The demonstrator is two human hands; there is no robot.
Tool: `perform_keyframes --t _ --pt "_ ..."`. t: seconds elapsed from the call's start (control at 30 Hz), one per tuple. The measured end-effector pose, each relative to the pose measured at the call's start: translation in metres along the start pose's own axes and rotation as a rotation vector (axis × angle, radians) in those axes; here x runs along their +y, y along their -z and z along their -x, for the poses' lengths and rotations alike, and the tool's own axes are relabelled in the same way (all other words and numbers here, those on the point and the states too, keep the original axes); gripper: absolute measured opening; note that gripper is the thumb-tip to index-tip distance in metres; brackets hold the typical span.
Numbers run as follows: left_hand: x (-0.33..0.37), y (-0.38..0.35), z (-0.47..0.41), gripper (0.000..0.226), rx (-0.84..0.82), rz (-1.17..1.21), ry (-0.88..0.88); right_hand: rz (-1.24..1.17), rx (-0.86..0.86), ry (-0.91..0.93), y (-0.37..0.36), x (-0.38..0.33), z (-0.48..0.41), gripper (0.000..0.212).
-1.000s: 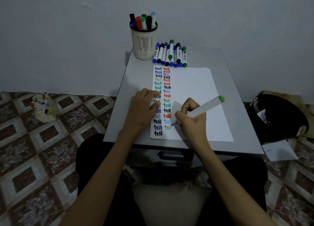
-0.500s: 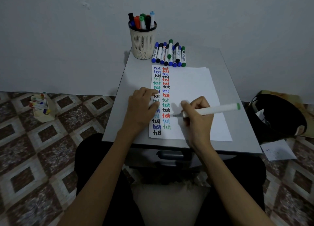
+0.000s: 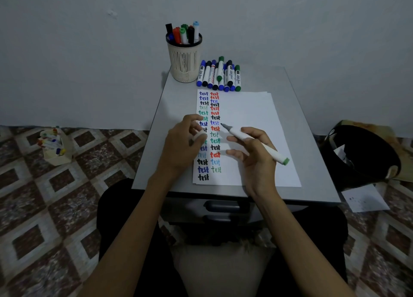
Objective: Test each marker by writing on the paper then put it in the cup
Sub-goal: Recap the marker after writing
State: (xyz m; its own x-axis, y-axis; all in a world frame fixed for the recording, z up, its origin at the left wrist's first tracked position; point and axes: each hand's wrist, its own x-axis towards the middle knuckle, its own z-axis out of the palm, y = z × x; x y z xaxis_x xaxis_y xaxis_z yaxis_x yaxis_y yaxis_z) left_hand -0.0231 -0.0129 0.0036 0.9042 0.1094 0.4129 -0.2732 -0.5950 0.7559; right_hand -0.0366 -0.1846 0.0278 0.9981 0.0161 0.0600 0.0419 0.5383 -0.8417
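White-barrelled marker (image 3: 235,133) with green end gripped in right hand (image 3: 257,160), thumb and fingers curled round the barrel, bare nib pointing up and to the left, clear of the paper (image 3: 252,113) and above the second column of words. Just beside the nib, left hand (image 3: 181,149), fingers curled round a small pale object (image 3: 199,137); blurred, judged to be the marker's cap, cannot confirm. Paper flat on grey table (image 3: 176,109), with two columns of "test" in several colours down its left side; lowest entry (image 3: 216,169) of the second column in green, matching the marker in hand. Judged accordingly: writing test of this marker complete, recapping in hand, deposit not yet made. At far left of table, pale slotted cup (image 3: 184,62), upright, well apart from both hands, holding several markers on end. Just beside it on the right, row of capped markers (image 3: 220,75) lying flat, judged untested. Next move: bring nib and cap into line, press until seated, then carry marker over the paper to the cup and lower it into a gap among those inside. Calls for care with the bare nib near the left fingers and the written columns, and for a clean entry, given the crowded cup mouth.
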Motion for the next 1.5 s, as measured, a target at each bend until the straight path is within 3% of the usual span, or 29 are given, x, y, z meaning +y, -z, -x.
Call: perform_keyframes --t 0.13,0.4,0.6,0.77,1.33,1.5 --pt "0.008 0.004 0.002 0.026 -0.100 0.217 -0.020 -0.007 0.022 -0.013 0.002 0.001 0.001 0.018" --pt "0.012 0.007 0.004 0.024 -0.130 0.306 -0.029 0.038 -0.008 0.010 0.004 0.005 0.001 0.011" --pt "0.009 0.021 0.003 0.021 -0.173 0.623 0.120 0.127 -0.068 -0.036 0.000 0.001 0.002 0.014" --pt "0.009 0.026 0.005 0.017 -0.183 0.743 0.218 0.082 -0.047 -0.052 -0.001 -0.003 0.003 0.011" --pt "0.010 0.023 0.003 0.020 -0.134 0.630 0.211 0.139 -0.020 -0.123 -0.012 -0.005 -0.003 0.015" --pt "0.010 0.020 0.002 0.018 -0.039 0.600 0.168 0.181 -0.126 -0.149 -0.016 -0.011 -0.021 0.011"
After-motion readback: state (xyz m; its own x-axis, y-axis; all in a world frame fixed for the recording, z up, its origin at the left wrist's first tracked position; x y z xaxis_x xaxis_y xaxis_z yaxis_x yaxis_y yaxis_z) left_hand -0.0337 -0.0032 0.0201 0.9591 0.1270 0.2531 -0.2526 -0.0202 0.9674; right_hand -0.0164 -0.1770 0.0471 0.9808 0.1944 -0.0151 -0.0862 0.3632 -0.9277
